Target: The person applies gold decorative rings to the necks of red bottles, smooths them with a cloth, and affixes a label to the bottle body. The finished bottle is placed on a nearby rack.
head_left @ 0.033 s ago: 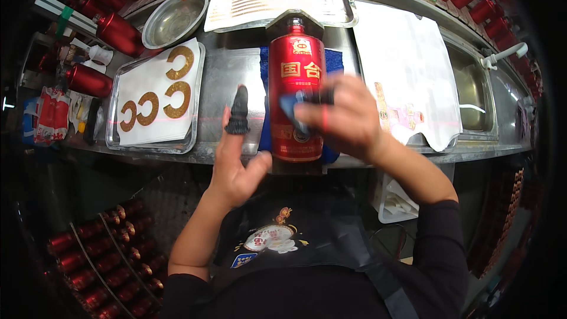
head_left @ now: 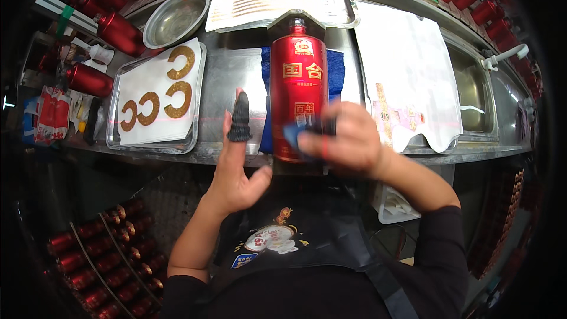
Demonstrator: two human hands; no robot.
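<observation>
A glossy red bottle (head_left: 295, 91) with gold printing lies on its back, neck pointing away from me. A blue cloth (head_left: 335, 77) is spread under it, and its neck rests by a dark angular holder (head_left: 316, 28). My right hand (head_left: 353, 142) is closed on a small blue scraper (head_left: 291, 134), blurred by motion, against the lower front of the bottle; black covers a fingertip there. Left of the bottle, my left hand (head_left: 235, 174) is open and empty, thumb apart, with a black finger cot (head_left: 240, 119) on one finger.
A tray (head_left: 199, 97) at left carries white paper with gold C-shaped labels (head_left: 180, 62). Behind stand a metal bowl (head_left: 176, 19) and a tray of gold-striped sheets (head_left: 263, 0). White backing paper (head_left: 407, 53) with labels and a sink (head_left: 475, 91) are at right. Red bottles surround the counter.
My right hand with the scraper has moved slightly down the bottle toward me, uncovering more gold print. My left hand has barely shifted.
</observation>
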